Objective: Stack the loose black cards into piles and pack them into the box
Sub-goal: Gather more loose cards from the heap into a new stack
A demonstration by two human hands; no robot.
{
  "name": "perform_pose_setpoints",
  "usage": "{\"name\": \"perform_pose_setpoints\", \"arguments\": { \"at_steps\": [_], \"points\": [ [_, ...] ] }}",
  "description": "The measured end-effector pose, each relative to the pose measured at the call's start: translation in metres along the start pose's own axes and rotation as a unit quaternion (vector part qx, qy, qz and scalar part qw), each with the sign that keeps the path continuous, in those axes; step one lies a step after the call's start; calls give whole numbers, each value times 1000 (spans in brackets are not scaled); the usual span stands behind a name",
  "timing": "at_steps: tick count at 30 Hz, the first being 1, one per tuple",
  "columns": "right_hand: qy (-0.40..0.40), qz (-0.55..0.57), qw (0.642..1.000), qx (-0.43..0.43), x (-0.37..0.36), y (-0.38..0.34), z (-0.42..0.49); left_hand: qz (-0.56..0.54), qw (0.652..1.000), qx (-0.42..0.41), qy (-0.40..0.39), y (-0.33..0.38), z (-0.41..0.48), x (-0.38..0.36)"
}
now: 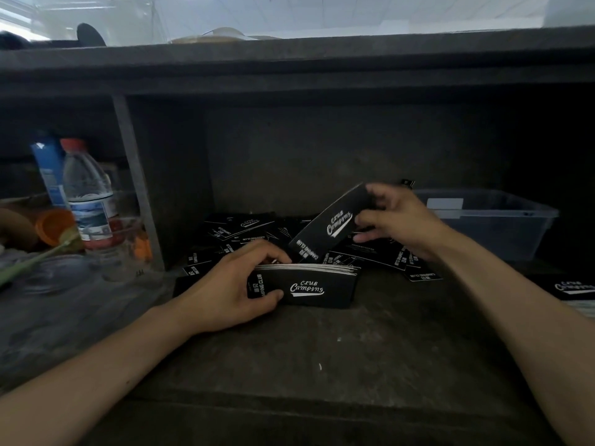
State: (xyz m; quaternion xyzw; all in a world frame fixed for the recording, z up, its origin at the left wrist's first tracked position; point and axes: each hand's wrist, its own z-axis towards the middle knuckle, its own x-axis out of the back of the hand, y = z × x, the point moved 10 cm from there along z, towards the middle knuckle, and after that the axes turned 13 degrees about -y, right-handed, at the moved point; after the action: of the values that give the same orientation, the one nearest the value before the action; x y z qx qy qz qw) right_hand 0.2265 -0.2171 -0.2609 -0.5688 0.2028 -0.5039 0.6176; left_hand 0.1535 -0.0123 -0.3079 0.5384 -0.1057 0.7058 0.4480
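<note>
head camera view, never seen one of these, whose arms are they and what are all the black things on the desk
There is no machine here. The one picture comes from a camera worn on a person's head, looking forward and down, so the two bare arms are that person's own. The left hand grips a neat stack of black cards on the dark desk. The right hand pinches a single card, tilted, just beyond the stack. Behind them a heap of loose cards lies scattered. To the right stands a clear plastic box; to the left, a water bottle.
</note>
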Motion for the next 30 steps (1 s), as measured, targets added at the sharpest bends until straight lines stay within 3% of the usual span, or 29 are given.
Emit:
{"name": "perform_pose_setpoints", "arguments": {
  "at_steps": [3,5,8,11,13,15,17,19,21,25,30],
  "points": [
    [-72,26,994,-83,-15,18,0,8,1000,8,9,-4,-2,3],
    [-117,-49,985,-114,-17,24,-3,4,1000,18,11,-6,-2,4],
    [-229,-205,935,-177,-30,38,-15,-1,1000,19,5,-5,-2,2],
    [-285,-207,917,-186,-41,39,-23,-29,999,16,-5,-5,-1,-2],
    [-219,-173,949,-147,-27,24,-16,-47,999,19,-16,-7,-1,-5],
    [-75,-147,981,-99,8,13,-6,-45,998,21,-25,-8,0,-7],
    [30,-286,952,-102,36,13,-5,-39,999,18,-31,-5,-1,-7],
    [2,-429,883,-188,37,37,-6,-23,999,7,-31,-2,0,-5],
    [-36,-454,855,-249,31,56,-8,-5,1000,1,-31,0,-1,-4],
    [-3,-419,876,-238,33,46,-5,4,999,13,-37,-3,-1,-5],
    [56,-260,951,-158,47,24,-9,-5,999,20,-44,-5,-1,-6]
  ]
}}
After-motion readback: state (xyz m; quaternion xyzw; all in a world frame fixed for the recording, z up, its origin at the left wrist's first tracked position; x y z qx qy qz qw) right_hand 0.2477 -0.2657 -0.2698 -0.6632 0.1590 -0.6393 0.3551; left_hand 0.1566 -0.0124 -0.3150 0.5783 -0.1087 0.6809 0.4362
